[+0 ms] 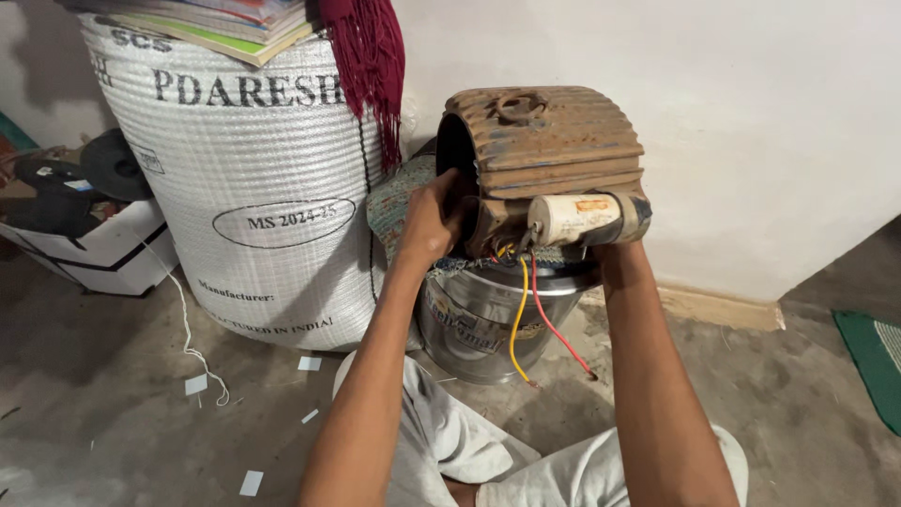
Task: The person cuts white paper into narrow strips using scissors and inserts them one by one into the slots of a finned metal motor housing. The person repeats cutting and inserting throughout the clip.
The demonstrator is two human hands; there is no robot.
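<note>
Rusty motor housing [554,141], axis level, open end left; both hands gripping

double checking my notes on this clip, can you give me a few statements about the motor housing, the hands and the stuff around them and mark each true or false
1. The rusty ribbed motor housing rests on a metal bucket. True.
2. The left hand grips the housing's open end. True.
3. A blue wire hangs down over the bucket. False: the hanging wires are yellow and red.
4. The white cylindrical capacitor lies on the floor. False: it sits against the housing's front, above the right wrist.
5. A large white woven sack stands left of the housing. True.
</note>
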